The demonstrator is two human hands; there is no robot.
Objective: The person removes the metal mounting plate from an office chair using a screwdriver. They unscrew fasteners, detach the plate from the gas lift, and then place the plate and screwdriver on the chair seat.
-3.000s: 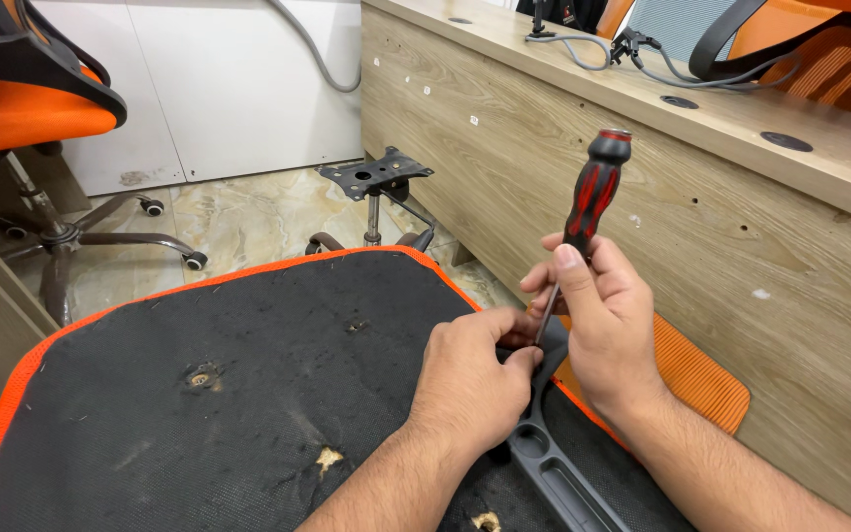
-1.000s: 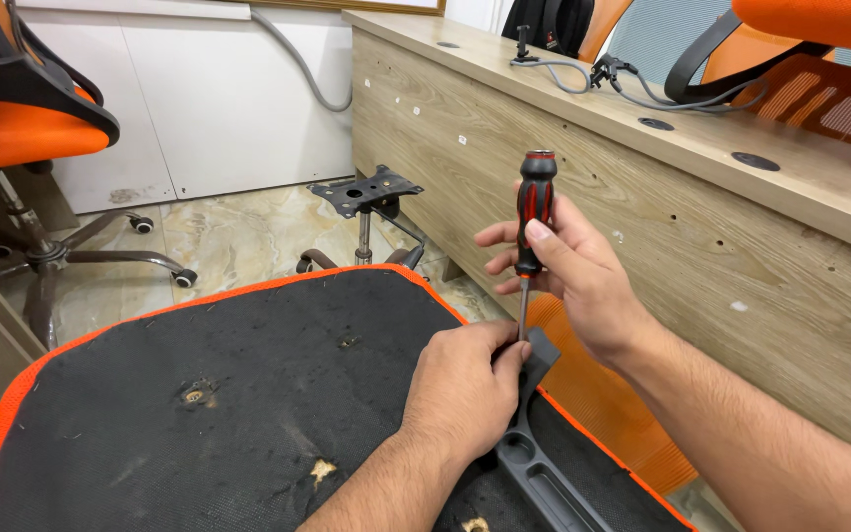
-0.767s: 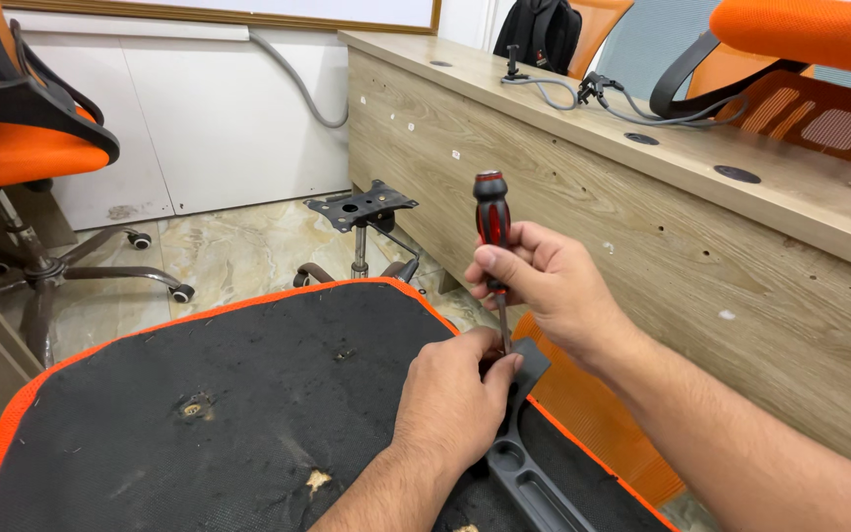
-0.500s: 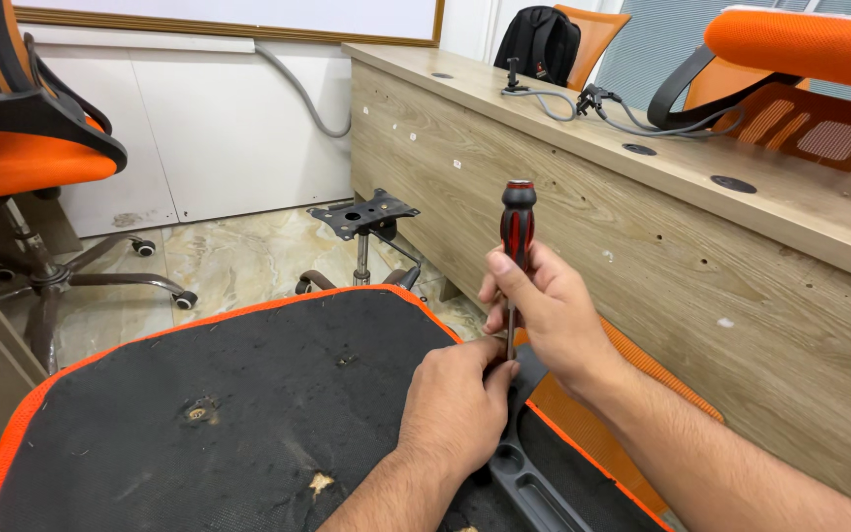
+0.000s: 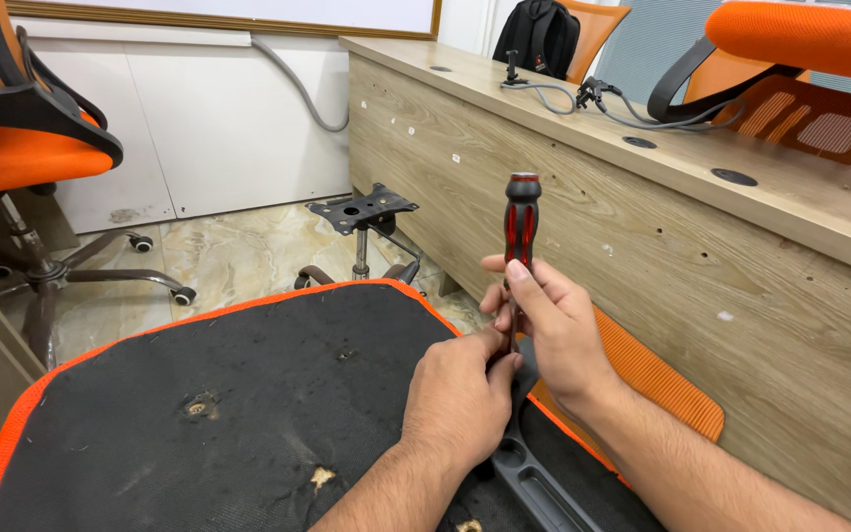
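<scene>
Screwdriver (image 5: pixel 521 222) (red-and-black handle) stands upright at the right edge of the upturned chair seat (image 5: pixel 248 394), its shaft running down between both hands. The right hand (image 5: pixel 554 330) is closed around the lower handle. The left hand (image 5: pixel 460 399) is curled closed at the shaft's lower end, fingertips pinched at the tip, resting on the grey plastic armrest bracket (image 5: pixel 534 483). A wooden desk (image 5: pixel 642 227) stands just beside; a chair base (image 5: pixel 361 222) sits on the floor beyond.
</scene>
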